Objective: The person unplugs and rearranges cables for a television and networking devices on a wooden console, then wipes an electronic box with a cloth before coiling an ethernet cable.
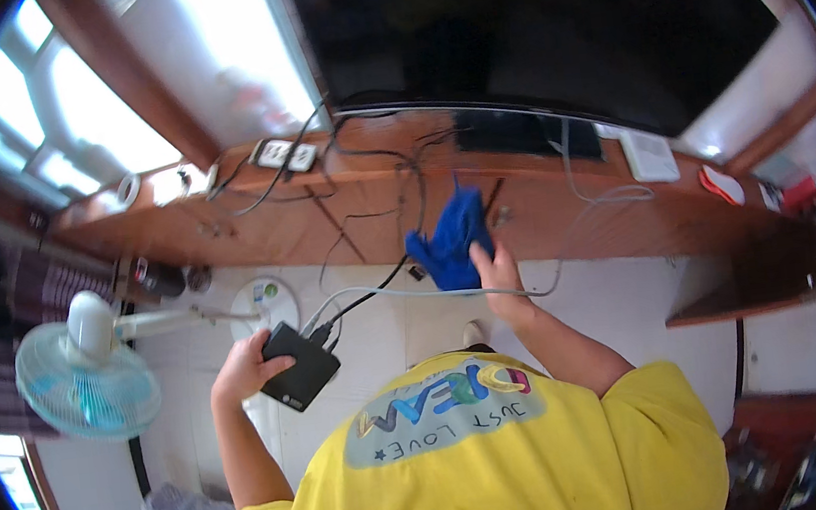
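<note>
My left hand [251,367] grips a small black set-top box [301,367] by its edge, with the thumb on top. A black cable [371,293] and a pale grey cable [412,292] are plugged into the box's far side. A blue cloth [456,242] hangs bunched from my right hand [498,275], thumb against it, over the front of a wooden cabinet [373,213]. The grey cable passes across my right hand near the wrist and loops up towards the cabinet top.
A large dark television [526,30] stands along the cabinet. On the cabinet top are a power strip [287,155], tangled black cables, a white router-like box [649,155] and an orange-and-white object [721,185]. A pedestal fan [88,382] leans in at left. At right, a cabinet door [751,284] juts out.
</note>
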`<state>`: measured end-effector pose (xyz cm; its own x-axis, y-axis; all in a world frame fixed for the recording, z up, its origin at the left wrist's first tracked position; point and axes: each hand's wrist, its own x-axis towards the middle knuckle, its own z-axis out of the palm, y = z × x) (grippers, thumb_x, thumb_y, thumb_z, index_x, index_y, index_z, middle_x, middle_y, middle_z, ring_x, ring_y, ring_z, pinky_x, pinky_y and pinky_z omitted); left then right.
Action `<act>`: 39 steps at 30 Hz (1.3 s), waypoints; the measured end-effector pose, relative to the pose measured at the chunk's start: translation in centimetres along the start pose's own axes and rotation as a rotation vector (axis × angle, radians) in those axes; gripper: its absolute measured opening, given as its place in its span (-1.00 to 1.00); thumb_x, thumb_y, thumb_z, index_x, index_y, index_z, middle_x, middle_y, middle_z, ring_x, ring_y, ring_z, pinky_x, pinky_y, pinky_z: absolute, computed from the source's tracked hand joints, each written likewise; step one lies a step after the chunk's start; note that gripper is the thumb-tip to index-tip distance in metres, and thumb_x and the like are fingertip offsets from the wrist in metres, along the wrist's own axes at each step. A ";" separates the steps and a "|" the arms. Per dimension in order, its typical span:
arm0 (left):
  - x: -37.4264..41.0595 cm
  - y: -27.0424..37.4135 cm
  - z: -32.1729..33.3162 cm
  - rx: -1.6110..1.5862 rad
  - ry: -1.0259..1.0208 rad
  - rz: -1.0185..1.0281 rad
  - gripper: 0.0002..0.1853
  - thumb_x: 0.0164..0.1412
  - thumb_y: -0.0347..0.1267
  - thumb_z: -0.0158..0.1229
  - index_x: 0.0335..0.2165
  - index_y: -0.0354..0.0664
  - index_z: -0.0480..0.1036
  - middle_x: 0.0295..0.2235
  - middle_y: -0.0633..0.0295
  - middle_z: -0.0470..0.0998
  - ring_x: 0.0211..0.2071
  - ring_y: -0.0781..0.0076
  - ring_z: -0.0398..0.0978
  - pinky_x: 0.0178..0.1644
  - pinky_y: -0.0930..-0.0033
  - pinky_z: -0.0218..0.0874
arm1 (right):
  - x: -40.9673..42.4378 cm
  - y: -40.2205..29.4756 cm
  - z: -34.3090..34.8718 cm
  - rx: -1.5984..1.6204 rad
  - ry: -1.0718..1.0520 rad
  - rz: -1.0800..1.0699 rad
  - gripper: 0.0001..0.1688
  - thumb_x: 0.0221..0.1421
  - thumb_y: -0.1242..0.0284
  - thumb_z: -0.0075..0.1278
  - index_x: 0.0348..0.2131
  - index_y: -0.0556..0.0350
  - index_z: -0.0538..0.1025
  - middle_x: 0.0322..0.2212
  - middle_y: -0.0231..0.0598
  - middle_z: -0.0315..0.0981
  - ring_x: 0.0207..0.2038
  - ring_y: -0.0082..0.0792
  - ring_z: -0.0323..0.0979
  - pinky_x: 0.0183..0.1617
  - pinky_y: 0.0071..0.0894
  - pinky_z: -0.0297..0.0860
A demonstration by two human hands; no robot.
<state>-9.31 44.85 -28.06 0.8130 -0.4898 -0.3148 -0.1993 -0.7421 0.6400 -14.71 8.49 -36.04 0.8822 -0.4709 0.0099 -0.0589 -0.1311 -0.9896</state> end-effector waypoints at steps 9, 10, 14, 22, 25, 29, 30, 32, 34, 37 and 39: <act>0.7 -1.7 2.0 -0.238 0.062 0.050 -0.70 -0.24 -0.40 0.16 -0.49 -0.35 0.28 -0.65 0.25 0.30 -0.57 0.61 0.19 -0.49 0.49 0.14 | -8.0 7.2 -20.3 -0.424 -0.156 0.499 -0.61 -0.11 0.43 -0.12 -0.22 0.24 0.33 -0.36 -0.05 0.36 -0.31 -0.27 0.33 -0.26 -0.36 0.26; 0.5 -1.2 2.4 -0.274 0.076 0.018 -0.72 -0.24 -0.42 0.14 -0.49 -0.35 0.29 -0.65 0.25 0.32 -0.56 0.60 0.21 -0.48 0.49 0.15 | -7.5 4.9 -21.8 -0.242 0.019 0.636 -0.61 -0.08 0.47 -0.14 -0.19 0.28 0.29 -0.39 -0.11 0.35 -0.36 -0.31 0.33 -0.32 -0.37 0.29; 0.4 -0.2 3.6 -0.226 0.135 -0.075 -0.73 -0.24 -0.44 0.12 -0.48 -0.37 0.30 -0.64 0.25 0.34 -0.56 0.58 0.24 -0.46 0.50 0.15 | -4.3 4.3 -31.8 0.618 0.363 0.618 -0.66 -0.01 0.51 -0.22 -0.18 0.26 0.24 -0.30 -0.09 0.30 -0.28 -0.24 0.32 -0.16 -0.19 0.28; -1.0 2.4 8.3 -0.285 0.266 -0.166 -0.77 -0.23 -0.48 0.08 -0.49 -0.39 0.31 -0.60 0.28 0.36 -0.55 0.59 0.26 -0.44 0.51 0.17 | 12.6 -2.3 -47.8 0.794 0.759 0.233 -0.78 0.02 0.47 -0.27 -0.30 0.21 0.30 -0.39 -0.09 0.33 -0.35 -0.18 0.35 -0.24 -0.11 0.32; -2.3 3.1 10.0 -0.305 0.313 -0.208 -0.77 -0.21 -0.48 0.08 -0.48 -0.39 0.31 -0.59 0.28 0.36 -0.55 0.58 0.27 -0.43 0.53 0.16 | 17.0 -5.0 -46.8 0.732 0.749 0.101 -0.76 0.00 0.49 -0.24 -0.28 0.24 0.27 -0.36 -0.09 0.31 -0.35 -0.12 0.34 -0.27 -0.06 0.32; -2.2 5.0 11.6 -0.376 0.341 -0.242 -0.77 -0.18 -0.48 0.06 -0.45 -0.39 0.31 -0.57 0.27 0.37 -0.53 0.58 0.29 -0.42 0.54 0.17 | 21.6 4.5 -51.1 -0.766 0.658 0.022 -0.57 -0.10 0.32 -0.12 -0.29 0.34 0.33 -0.34 0.18 0.31 -0.30 0.06 0.30 -0.18 -0.27 0.23; -3.0 4.9 12.3 -0.413 0.365 -0.264 -0.75 -0.16 -0.48 0.06 -0.41 -0.40 0.31 -0.54 0.26 0.39 -0.50 0.56 0.30 -0.39 0.53 0.18 | 21.6 5.1 -49.4 -0.904 0.628 -0.024 -0.59 -0.10 0.31 -0.13 -0.31 0.31 0.36 -0.34 0.17 0.31 -0.27 0.08 0.28 -0.17 -0.26 0.22; -4.0 5.4 12.9 -0.366 0.359 -0.313 -0.74 -0.15 -0.48 0.07 -0.39 -0.40 0.31 -0.52 0.25 0.39 -0.49 0.56 0.31 -0.38 0.53 0.18 | 21.4 6.0 -47.7 -1.014 0.463 -0.068 -0.61 -0.09 0.30 -0.15 -0.33 0.27 0.39 -0.34 0.14 0.31 -0.23 0.06 0.25 -0.14 -0.24 0.20; -3.5 6.7 13.1 -0.304 0.351 -0.345 -0.73 -0.15 -0.47 0.07 -0.38 -0.40 0.31 -0.51 0.23 0.40 -0.48 0.55 0.31 -0.36 0.53 0.18 | 21.5 9.0 -48.3 -0.967 0.197 -0.028 -0.62 -0.08 0.30 -0.16 -0.32 0.24 0.40 -0.33 0.09 0.32 -0.21 0.01 0.25 -0.12 -0.22 0.18; -3.4 8.2 13.8 -0.312 0.397 -0.305 -0.74 -0.15 -0.47 0.07 -0.39 -0.39 0.32 -0.52 0.24 0.41 -0.49 0.55 0.32 -0.39 0.51 0.19 | 21.2 10.0 -47.4 -0.942 0.340 -0.135 -0.67 -0.08 0.34 -0.15 -0.33 0.22 0.41 -0.32 0.05 0.32 -0.23 -0.04 0.27 -0.14 -0.22 0.19; -4.3 6.8 14.6 -0.313 0.424 -0.344 -0.73 -0.15 -0.47 0.07 -0.39 -0.40 0.31 -0.52 0.23 0.41 -0.50 0.55 0.32 -0.39 0.51 0.19 | 19.6 6.4 -44.8 -0.936 0.413 -0.237 -0.63 -0.12 0.37 -0.08 -0.26 0.20 0.38 -0.26 0.01 0.28 -0.17 -0.07 0.22 -0.11 -0.24 0.16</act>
<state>-22.16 35.26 -32.54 0.9612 0.0248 -0.2746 0.2294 -0.6242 0.7468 -18.76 -40.66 -35.78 0.7007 -0.5830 0.4112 -0.3990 -0.7980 -0.4516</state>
